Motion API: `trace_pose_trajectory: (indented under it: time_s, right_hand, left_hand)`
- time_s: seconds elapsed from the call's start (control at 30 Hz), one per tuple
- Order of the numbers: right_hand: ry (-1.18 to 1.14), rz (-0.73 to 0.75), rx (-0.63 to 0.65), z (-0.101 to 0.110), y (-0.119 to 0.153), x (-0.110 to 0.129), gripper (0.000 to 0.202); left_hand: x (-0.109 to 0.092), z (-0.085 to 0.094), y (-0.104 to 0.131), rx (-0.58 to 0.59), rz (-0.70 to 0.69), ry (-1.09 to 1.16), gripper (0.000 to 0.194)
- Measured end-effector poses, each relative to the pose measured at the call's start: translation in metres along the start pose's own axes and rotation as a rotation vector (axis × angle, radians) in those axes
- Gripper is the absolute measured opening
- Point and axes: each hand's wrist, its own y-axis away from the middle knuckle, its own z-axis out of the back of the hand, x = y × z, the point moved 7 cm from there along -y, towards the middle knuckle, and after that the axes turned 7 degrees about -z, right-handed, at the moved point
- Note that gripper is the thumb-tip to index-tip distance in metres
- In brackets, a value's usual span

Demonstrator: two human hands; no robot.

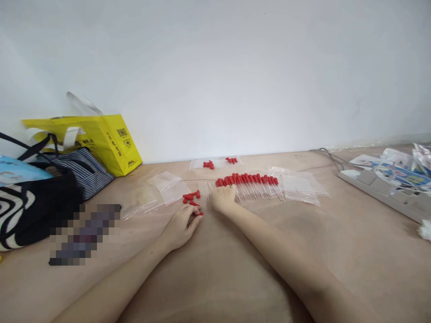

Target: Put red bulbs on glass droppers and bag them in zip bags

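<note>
My left hand rests on the table with thumb and fingers pinched on a small red rubber bulb. Just beyond it lie several loose red bulbs. To its right, my right hand is closed at the left end of a row of droppers, thin clear tubes capped with red bulbs. Its fingertips are hidden, so what they grip cannot be seen. A few uncapped clear tubes lie between the loose bulbs and my right hand.
Clear zip bags lie left and right of the droppers. Behind them, another clear bag has red bulbs on it. A yellow bag and a black bag stand left. At right is a power strip with cables.
</note>
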Motion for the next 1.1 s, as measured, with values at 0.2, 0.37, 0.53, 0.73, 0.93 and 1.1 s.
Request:
trace_pose_trajectory:
  time_s: [0.2, 0.37, 0.53, 0.73, 0.93, 1.1]
  right_hand:
    - [0.019, 0.175, -0.061, 0.014, 0.039, -0.027, 0.025]
    - [0.124, 0.428, -0.183, 0.013, 0.066, -0.068, 0.020]
    - [0.105, 0.485, -0.191, 0.010, 0.066, -0.091, 0.015]
    - [-0.061, 0.494, -0.157, 0.017, 0.061, -0.086, 0.018]
    - [-0.179, 0.501, -0.063, 0.011, 0.053, -0.068, 0.021]
    - [-0.130, 0.429, -0.150, 0.004, 0.057, -0.069, 0.019]
  left_hand:
    - [0.009, 0.003, 0.004, -0.052, 0.053, 0.005, 0.016]
    - [0.008, 0.004, -0.001, -0.114, 0.028, 0.005, 0.018]
    - [-0.008, -0.006, -0.018, -0.065, -0.123, -0.027, 0.014]
    - [-0.020, -0.022, -0.037, -0.021, -0.200, -0.067, 0.014]
    - [-0.025, -0.021, -0.037, -0.076, -0.218, -0.042, 0.013]
    - [-0.021, -0.020, -0.035, -0.081, -0.200, -0.098, 0.014]
